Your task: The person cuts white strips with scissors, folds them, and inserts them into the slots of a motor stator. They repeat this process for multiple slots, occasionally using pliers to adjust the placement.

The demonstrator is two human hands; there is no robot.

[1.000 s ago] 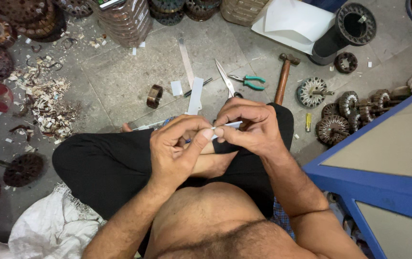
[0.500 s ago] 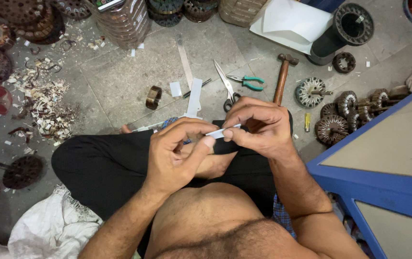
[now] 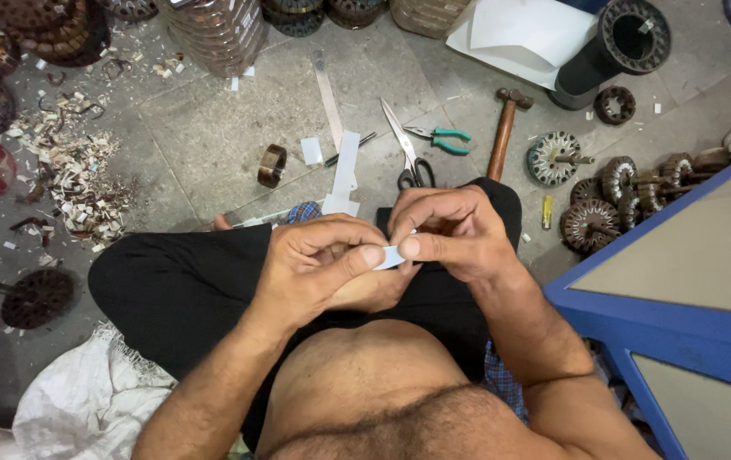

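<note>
Two hands: both pinch one small white paper strip [image 3: 391,256] over the lap, at mid-frame.
Left hand [image 3: 318,268]: thumb + forefinger closed narrow on strip's left end; other fingers curled.
Right hand [image 3: 450,230]: thumb + fingers closed on strip's right end, knuckles up.
Strip: short, mostly hidden betw. fingertips; folded or flat, can't tell.
Floor ahead: scissors [image 3: 406,149], green-handled pliers [image 3: 440,138], hammer [image 3: 503,128], long paper strips [image 3: 344,170], all lying apart from hands.
Right side: rotors [image 3: 591,223] in a cluster, blue bench [image 3: 638,315].
Left side: scrap pile [image 3: 76,179].
</note>
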